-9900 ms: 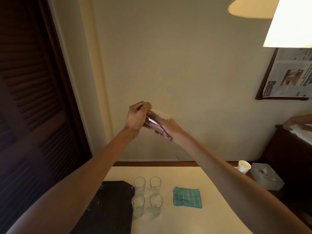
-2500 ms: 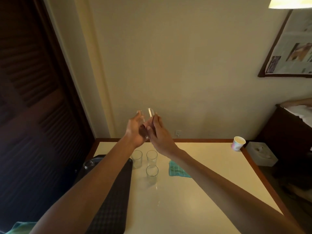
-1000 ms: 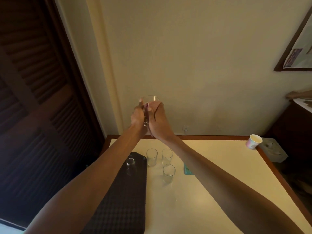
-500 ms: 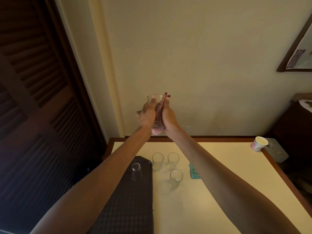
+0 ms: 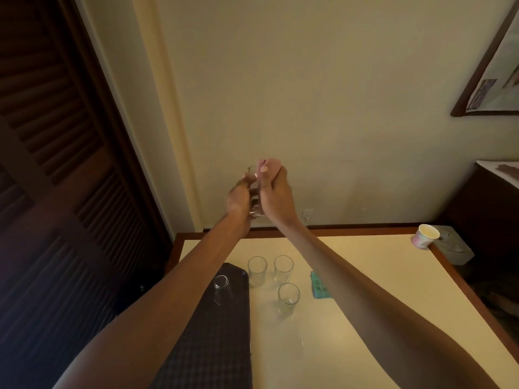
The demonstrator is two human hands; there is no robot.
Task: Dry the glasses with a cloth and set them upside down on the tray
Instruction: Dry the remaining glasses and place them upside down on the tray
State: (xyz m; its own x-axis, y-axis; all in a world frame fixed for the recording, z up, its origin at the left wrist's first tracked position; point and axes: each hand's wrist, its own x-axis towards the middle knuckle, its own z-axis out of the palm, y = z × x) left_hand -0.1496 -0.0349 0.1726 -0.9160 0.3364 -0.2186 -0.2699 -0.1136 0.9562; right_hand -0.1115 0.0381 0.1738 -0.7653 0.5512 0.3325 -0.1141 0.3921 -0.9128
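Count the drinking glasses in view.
5 glasses: one in the left hand, one upside down on the tray, three upright on the table. Arms may hide others.

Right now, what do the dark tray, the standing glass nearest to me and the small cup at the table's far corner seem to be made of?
The tray: dark and matte with a fine grid texture, probably plastic or rubber; I cannot tell which. The nearest standing glass: clear, glossy, see-through walls, likely glass. The cup: matte, white inside, pale print outside, likely paper.

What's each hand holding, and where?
Left hand grips a glass round its side wall; right hand pinches a pink cloth at the glass's upper end.
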